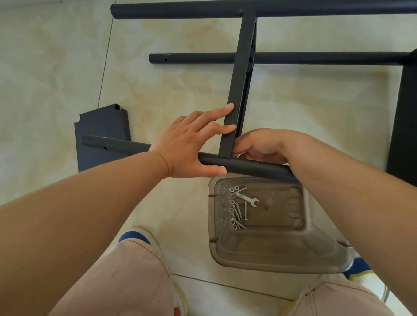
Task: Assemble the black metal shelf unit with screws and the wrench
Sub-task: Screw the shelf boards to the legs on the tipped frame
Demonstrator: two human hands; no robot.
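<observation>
The black shelf frame lies on its side on the tiled floor. A shelf panel (239,74) stands on edge between the far tube (187,10) and the near tube (250,167). My left hand (186,144) rests straight fingers against the panel's left face, and its thumb presses a silver screw head (223,167) on the near tube. My right hand (262,146) curls in behind the panel at the same joint; its fingertips and anything in them are hidden. The wrench (247,199) and several screws (238,213) lie in a clear plastic container (282,255).
A middle tube (196,57) crosses the panel farther back. A loose black shelf panel (102,127) lies flat on the floor at the left, under the near tube's end. A mounted black shelf (415,109) stands at the right. My knees and shoes are below.
</observation>
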